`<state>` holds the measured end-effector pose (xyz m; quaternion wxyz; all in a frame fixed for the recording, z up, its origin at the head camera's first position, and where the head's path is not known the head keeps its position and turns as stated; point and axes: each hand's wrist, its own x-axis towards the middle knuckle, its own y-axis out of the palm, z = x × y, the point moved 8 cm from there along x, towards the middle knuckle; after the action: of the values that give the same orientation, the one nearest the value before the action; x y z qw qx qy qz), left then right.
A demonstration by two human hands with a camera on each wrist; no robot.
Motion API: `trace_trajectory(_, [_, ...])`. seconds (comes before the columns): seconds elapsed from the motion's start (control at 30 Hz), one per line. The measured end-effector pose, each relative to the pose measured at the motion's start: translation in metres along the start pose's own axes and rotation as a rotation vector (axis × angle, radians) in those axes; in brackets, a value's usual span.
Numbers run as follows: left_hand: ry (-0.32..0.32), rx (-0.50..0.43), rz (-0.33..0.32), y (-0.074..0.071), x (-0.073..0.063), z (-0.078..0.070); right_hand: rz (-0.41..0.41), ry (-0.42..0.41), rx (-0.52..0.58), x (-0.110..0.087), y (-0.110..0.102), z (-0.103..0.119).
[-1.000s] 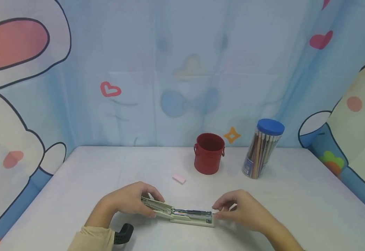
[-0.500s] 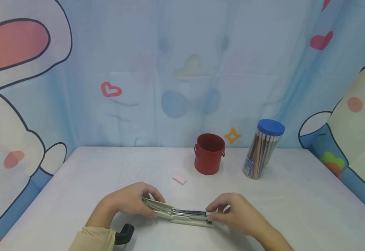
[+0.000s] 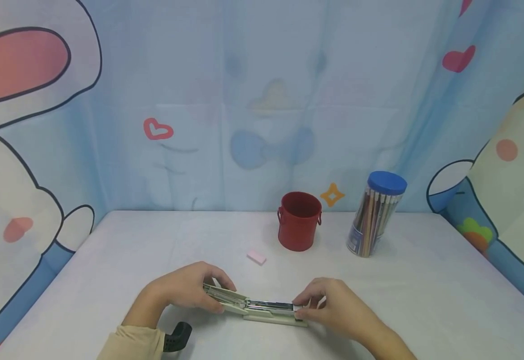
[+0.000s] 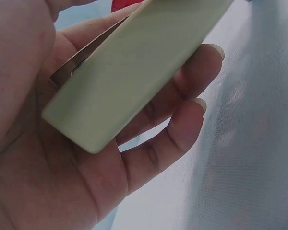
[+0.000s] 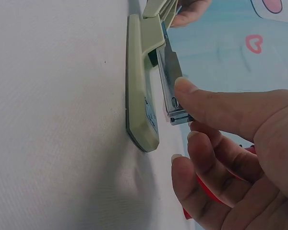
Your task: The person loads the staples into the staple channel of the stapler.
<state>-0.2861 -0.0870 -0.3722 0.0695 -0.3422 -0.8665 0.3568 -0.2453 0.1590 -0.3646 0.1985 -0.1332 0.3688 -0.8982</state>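
A pale green stapler [image 3: 274,320] lies opened out on the white table, its upper arm swung back to the left. My left hand [image 3: 189,286] grips that raised arm; in the left wrist view its smooth green cover [image 4: 129,72] crosses the palm, thumb on one side and fingers on the other. At the other end, my right hand [image 3: 334,302] pinches the front of the metal staple magazine [image 5: 172,72]. The right wrist view shows the thumb on the magazine near its tip, which stands lifted off the green base [image 5: 137,86]. Fingers hide part of the magazine's far side.
Behind the stapler lies a small pink block [image 3: 256,257]. Further back stand a red bucket [image 3: 299,225] and a clear jar of pencils [image 3: 374,220] with a blue lid. A printed blue curtain [image 3: 198,165] hangs behind the table.
My right hand has shifted slightly left, from the stapler's front end onto the tip of the magazine. The left hand keeps its hold on the upper arm.
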Motion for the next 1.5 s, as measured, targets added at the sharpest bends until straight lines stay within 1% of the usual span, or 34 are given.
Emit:
trace_trajectory(0.23, [-0.002,-0.004,-0.003,0.000,-0.001,-0.001,0.001,-0.001,0.005,0.000,0.000,-0.001])
trace_trajectory(0.4, [0.005,-0.019,-0.002,0.000,-0.002,-0.004,0.015,-0.007,0.036,0.000,0.001,-0.001])
trace_trajectory(0.57, [-0.001,-0.016,-0.003,0.000,-0.001,-0.003,0.026,0.012,0.037,0.000,0.000,-0.006])
trace_trajectory(0.73, [-0.001,-0.011,-0.003,-0.001,-0.001,-0.002,0.029,0.079,0.037,0.000,-0.003,-0.019])
trace_trajectory(0.9, [0.004,-0.007,0.000,-0.001,-0.001,-0.002,0.045,0.201,0.077,-0.002,-0.002,-0.036])
trace_trajectory(0.97, [0.001,-0.006,0.001,0.000,-0.001,-0.002,0.050,0.227,0.098,-0.002,0.000,-0.041])
trace_trajectory(1.07, [-0.005,-0.005,0.002,0.000,-0.001,-0.002,0.056,0.205,0.127,-0.002,0.003,-0.044])
trace_trajectory(1.2, [-0.006,-0.001,0.000,0.000,-0.001,-0.002,0.062,0.142,0.144,-0.002,0.007,-0.042])
trace_trajectory(1.37, [0.007,-0.002,0.000,-0.003,-0.003,-0.001,0.050,0.126,0.134,-0.001,0.007,-0.042])
trace_trajectory(1.5, [0.031,-0.011,-0.004,-0.008,-0.008,0.003,0.043,0.123,0.128,-0.001,0.007,-0.041])
